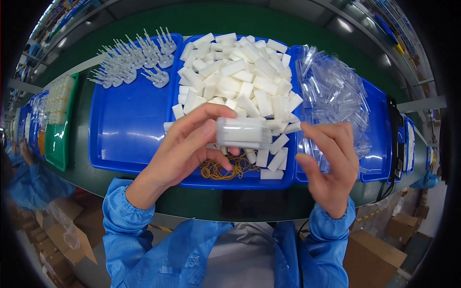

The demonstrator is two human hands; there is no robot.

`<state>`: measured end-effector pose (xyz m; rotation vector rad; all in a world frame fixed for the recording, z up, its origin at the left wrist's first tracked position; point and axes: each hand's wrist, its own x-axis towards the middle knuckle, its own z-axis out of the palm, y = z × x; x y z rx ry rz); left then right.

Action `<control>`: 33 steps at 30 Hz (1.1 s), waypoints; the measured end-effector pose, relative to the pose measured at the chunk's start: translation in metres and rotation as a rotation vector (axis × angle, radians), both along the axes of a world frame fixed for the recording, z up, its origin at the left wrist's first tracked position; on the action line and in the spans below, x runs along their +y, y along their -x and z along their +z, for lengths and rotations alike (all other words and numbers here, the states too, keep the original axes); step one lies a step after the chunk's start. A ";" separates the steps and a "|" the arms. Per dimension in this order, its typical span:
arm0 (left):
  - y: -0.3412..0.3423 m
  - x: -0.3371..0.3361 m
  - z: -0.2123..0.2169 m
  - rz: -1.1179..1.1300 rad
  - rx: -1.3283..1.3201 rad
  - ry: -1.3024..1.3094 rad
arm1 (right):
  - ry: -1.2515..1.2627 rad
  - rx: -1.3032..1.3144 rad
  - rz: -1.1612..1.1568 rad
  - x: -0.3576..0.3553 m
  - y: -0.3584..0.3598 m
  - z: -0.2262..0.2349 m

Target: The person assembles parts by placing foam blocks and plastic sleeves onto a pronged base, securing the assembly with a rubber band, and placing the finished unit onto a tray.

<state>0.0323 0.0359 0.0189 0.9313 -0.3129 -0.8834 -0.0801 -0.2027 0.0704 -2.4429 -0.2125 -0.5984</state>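
My left hand grips a clear plastic sleeve with white foam inside between thumb and fingers, above the middle tray; the sleeve is slightly blurred. To its right, my right hand hovers apart from it, thumb and fingers spread, with nothing visible between them. Under and beyond the hands, white foam blocks are heaped in the blue middle tray. Tan rubber bands lie in a tangle at that tray's near edge. Loose clear plastic sleeves fill much of the blue tray to the right.
A blue tray at the left bears white pronged parts along its far side. Further left stands a green tray. A black device borders the trays at right. Cardboard boxes sit below the green table; another person's blue sleeve shows at left.
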 end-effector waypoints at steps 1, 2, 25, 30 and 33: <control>0.000 0.000 -0.001 -0.012 0.007 0.012 | 0.065 0.030 -0.035 -0.009 0.006 0.002; 0.001 0.001 -0.002 0.048 -0.055 -0.014 | 0.149 0.084 -0.038 -0.016 0.014 0.003; 0.008 -0.002 -0.002 0.120 -0.407 -0.167 | 0.629 0.403 -0.383 -0.006 0.033 -0.043; 0.011 -0.004 -0.002 0.142 -0.432 -0.180 | 0.546 0.315 -0.396 -0.005 0.034 -0.029; 0.014 -0.004 -0.002 0.176 -0.495 -0.244 | 0.416 0.224 -0.319 -0.007 0.036 -0.010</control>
